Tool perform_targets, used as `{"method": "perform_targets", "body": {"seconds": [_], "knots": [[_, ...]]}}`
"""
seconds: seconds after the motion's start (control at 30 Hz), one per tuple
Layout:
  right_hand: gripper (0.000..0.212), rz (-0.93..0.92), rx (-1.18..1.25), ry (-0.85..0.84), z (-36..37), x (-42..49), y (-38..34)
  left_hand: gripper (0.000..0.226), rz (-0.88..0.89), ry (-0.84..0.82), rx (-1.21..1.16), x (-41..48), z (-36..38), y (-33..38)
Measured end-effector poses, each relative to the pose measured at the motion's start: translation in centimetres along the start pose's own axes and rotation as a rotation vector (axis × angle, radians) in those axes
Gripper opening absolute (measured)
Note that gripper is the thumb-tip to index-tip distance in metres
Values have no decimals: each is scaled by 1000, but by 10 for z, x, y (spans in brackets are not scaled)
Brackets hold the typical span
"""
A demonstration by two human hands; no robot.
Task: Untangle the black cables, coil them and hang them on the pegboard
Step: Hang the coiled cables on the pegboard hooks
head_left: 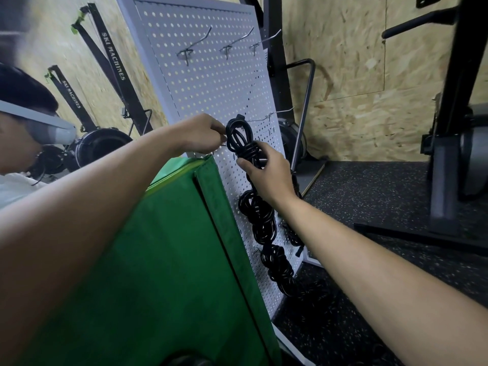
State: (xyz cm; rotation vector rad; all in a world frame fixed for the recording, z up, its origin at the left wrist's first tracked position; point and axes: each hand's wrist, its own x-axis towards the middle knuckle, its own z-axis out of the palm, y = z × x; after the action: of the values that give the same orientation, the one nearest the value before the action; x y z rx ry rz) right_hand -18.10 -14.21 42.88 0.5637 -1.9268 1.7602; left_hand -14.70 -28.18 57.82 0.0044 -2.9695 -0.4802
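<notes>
Beside a smooth green fabric box (pixel 158 260), the right hand (pixel 266 175) wraps its fingers (pixel 244 163) round the bound waist of a glossy black coiled cable (pixel 241 140). The left hand (pixel 203 133) pinches its upper loop against the perforated grey metal pegboard (pixel 211 83), below thin wire hooks (pixel 195 46).

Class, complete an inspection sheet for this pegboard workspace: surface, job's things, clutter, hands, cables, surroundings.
Surface: grey pegboard, leaning; top hooks bare.
Job's things: black cable coil, held against the pegboard.
Clutter: green box before the pegboard.
Grippers: left hand pinches the coil's top loop; right hand grips its wrapped middle.
Cables: more black coils lower on the pegboard.
Surroundings: chipboard wall, speckled floor, ski machines, another person at left.
</notes>
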Motion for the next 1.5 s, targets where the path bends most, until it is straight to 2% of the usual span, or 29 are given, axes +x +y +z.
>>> {"method": "perform_targets", "body": {"seconds": [0.23, 0.37, 0.47, 0.6, 0.83, 1.13, 1.27, 1.43, 1.5], "knots": [[34, -7, 54, 68, 5, 0, -8, 64, 22, -24, -1, -4, -2, -1], [28, 23, 39, 3, 7, 4, -9, 68, 31, -18, -17, -3, -2, -6], [24, 7, 48, -3, 6, 0, -6, 61, 16, -15, -12, -1, -2, -7], [25, -24, 87, 77, 5, -13, -1, 56, 4, -8, -25, 0, 0, -5], [28, -33, 38, -49, 9, -14, 0, 46, 45, -16, -6, 1, 1, -7], [29, 86, 45, -134, 20, 1, 3, 47, 40, -20, -100, -2, 0, -11], [31, 132, 130, -178, 23, 0, 2, 46, 45, -16, -112, -4, 1, -11], [40, 146, 194, -194, 26, -6, 6, 42, 66, 21, -75, -3, 2, -13], [39, 161, 194, -226, 24, -6, 6, 40, 77, 93, -51, -4, 3, -11]]}}
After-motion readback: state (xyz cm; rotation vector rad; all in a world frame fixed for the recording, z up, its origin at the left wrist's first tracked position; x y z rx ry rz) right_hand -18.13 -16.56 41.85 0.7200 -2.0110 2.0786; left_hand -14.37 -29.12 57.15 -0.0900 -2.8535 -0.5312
